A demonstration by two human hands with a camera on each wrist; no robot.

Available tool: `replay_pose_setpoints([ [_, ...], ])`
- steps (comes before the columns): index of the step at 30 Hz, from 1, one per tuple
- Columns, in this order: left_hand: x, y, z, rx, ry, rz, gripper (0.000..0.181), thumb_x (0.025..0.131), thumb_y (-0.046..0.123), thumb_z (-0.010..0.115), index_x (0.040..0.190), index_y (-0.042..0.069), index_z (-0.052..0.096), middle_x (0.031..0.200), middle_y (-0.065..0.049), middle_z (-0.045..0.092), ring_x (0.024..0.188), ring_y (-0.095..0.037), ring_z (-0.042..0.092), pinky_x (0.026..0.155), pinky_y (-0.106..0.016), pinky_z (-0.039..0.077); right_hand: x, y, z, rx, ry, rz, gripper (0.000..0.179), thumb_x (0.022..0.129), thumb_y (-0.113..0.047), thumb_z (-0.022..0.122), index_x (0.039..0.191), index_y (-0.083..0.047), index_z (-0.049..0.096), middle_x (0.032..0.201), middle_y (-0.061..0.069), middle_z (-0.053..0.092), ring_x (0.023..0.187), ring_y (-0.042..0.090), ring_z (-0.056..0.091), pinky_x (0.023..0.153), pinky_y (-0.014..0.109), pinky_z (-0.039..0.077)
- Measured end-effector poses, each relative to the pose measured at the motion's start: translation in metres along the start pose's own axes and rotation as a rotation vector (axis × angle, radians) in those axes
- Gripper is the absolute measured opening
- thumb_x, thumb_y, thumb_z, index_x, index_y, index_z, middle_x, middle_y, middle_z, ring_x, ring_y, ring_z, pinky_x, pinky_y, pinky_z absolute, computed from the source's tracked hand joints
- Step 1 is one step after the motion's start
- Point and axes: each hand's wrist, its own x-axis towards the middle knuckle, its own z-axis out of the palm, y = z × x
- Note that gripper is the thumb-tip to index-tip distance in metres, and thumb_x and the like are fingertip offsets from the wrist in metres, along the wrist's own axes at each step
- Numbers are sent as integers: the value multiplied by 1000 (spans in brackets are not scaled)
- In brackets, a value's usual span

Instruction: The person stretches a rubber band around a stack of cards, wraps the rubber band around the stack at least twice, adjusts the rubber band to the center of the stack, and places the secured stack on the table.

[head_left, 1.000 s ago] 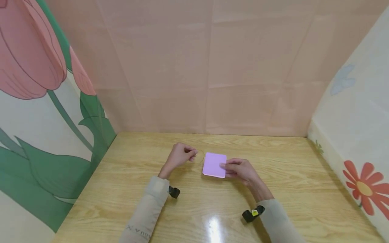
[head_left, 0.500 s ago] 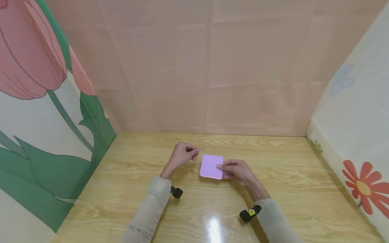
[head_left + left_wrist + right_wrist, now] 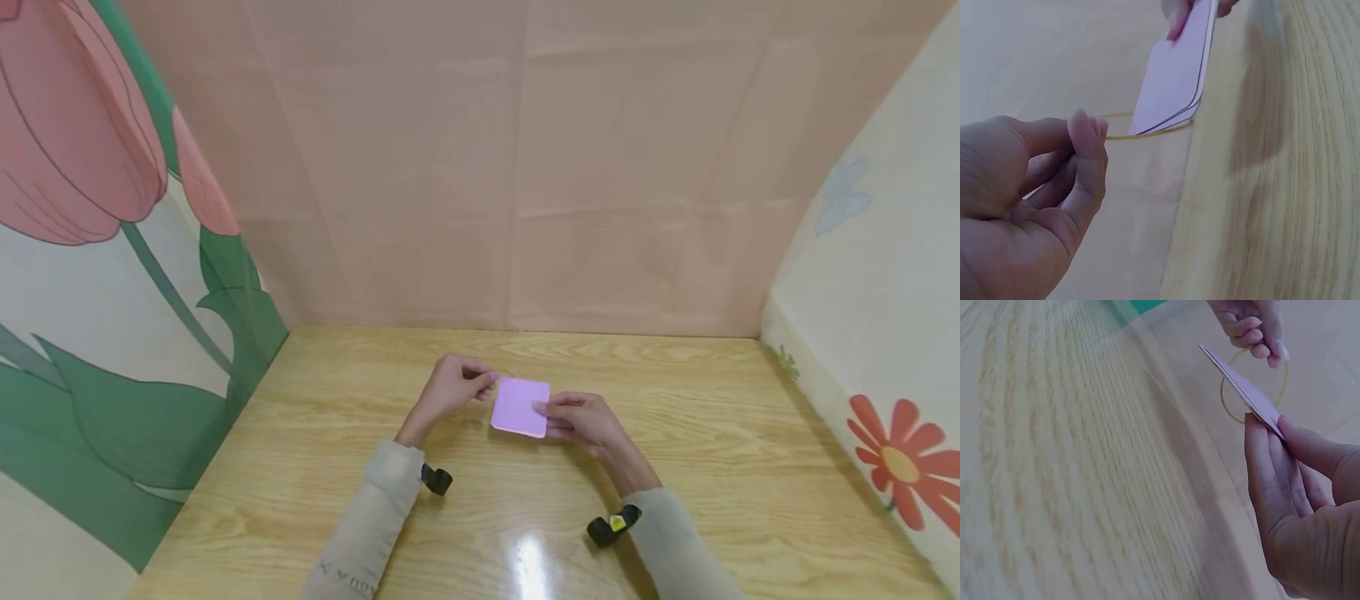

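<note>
Cards [image 3: 517, 407]: thin lilac squares w/ rounded corners, stacked, tilted, held above wood-grain table [image 3: 720, 442], btwn both hands.
R hand [image 3: 588, 419]: grips cards' R edge, thumb on one face, fingers on the other.
L hand [image 3: 453, 385]: thumb & index pinch rubber band, other fingers curled; just beside cards' far L corner.
Rubber band [image 3: 1121, 137]: yellow loop, strands on both sides of cards' L end; can't tell if touching.
</note>
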Motion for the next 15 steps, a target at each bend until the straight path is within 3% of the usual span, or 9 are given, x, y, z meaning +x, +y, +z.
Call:
replay_pose_setpoints([
  [4,-4,-3,0,-6,-34,-3,19,102,13,69,107,-2,80,94,-19,79,80,-27,78,85,-56,65,2,1,0,18,23,-2,3,94,-6,78,91,-7,77,85,3,78,78,16,78,74,32,67],
  [9,-9,-7,2,-24,-81,-14,18,102,10,69,106,-4,80,93,-18,79,75,-18,75,85,-56,65,2,0,0,35,34,-2,13,96,-4,75,86,-11,77,84,1,78,77,14,77,73,30,67],
  [15,-12,-10,5,-15,-106,-30,18,101,14,72,103,-1,81,87,-12,79,70,-12,73,82,-56,65,2,-1,1,42,55,-1,4,93,-7,80,94,-7,77,86,1,77,78,14,76,73,31,67],
])
